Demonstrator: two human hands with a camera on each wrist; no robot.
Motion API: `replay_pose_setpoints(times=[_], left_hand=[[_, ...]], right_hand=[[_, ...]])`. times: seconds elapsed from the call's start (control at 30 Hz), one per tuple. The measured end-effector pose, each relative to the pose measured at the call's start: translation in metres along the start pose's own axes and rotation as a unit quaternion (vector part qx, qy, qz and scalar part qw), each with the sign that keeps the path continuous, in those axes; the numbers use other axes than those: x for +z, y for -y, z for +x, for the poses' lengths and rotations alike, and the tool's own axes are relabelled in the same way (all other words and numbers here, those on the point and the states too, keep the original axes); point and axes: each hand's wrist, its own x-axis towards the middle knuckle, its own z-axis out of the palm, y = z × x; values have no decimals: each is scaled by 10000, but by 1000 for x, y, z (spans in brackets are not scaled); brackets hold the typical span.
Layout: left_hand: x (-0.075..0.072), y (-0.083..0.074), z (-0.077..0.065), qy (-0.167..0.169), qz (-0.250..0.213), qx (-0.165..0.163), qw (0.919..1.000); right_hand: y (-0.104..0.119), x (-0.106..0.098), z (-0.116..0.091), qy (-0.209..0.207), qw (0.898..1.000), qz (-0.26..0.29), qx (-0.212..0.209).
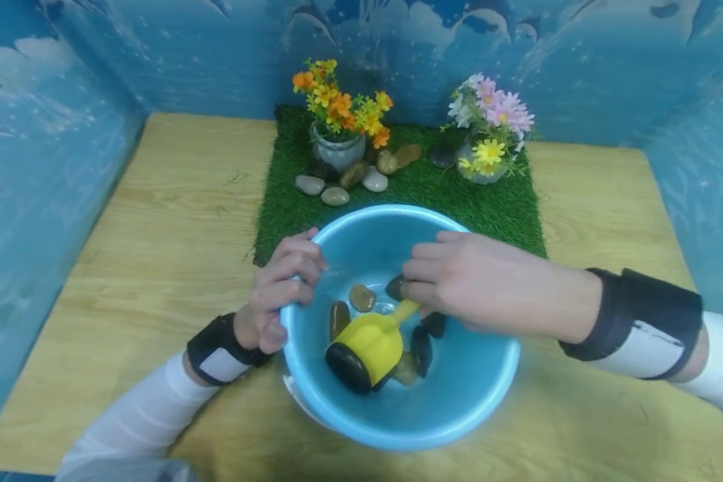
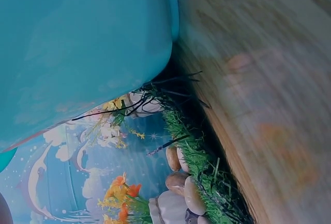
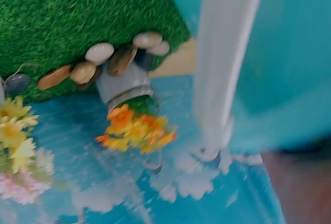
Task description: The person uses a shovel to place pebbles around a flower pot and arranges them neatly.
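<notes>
A light blue bucket (image 1: 400, 442) stands on the table, partly over the grass mat. My left hand (image 1: 286, 284) grips its left rim, fingers over the edge and thumb outside. Reaching inside from the right, my right hand (image 1: 466, 278) holds the handle of a yellow toy shovel (image 1: 381, 340). A large black stone (image 1: 346, 368) lies at the shovel's scoop. Around it in the bucket are a tan stone (image 1: 362, 298), a brown stone (image 1: 339, 319), a black stone (image 1: 422, 349) and other stones. The right hand hides the handle's end.
Behind the bucket, the green grass mat (image 1: 410, 181) carries a pot of orange and yellow flowers (image 1: 339, 150), a pot of pink, white and yellow flowers (image 1: 488, 134), and several stones (image 1: 335, 196). Blue walls with dolphins enclose the wooden table (image 1: 175, 221). A white bucket handle (image 3: 227, 53) is blurred.
</notes>
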Motion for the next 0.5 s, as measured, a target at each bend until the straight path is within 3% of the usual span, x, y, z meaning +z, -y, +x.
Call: replay_pose_setpoints(times=[0.23,0.5], left_hand=[[2,-1,0,-26,-54,92,9999],[0,1,-1,4,-47,78,10000]], right_hand=[[-6,-12,-24,-560,9943,822,385],[-17,-32,-55,-1094,9875,774,831]])
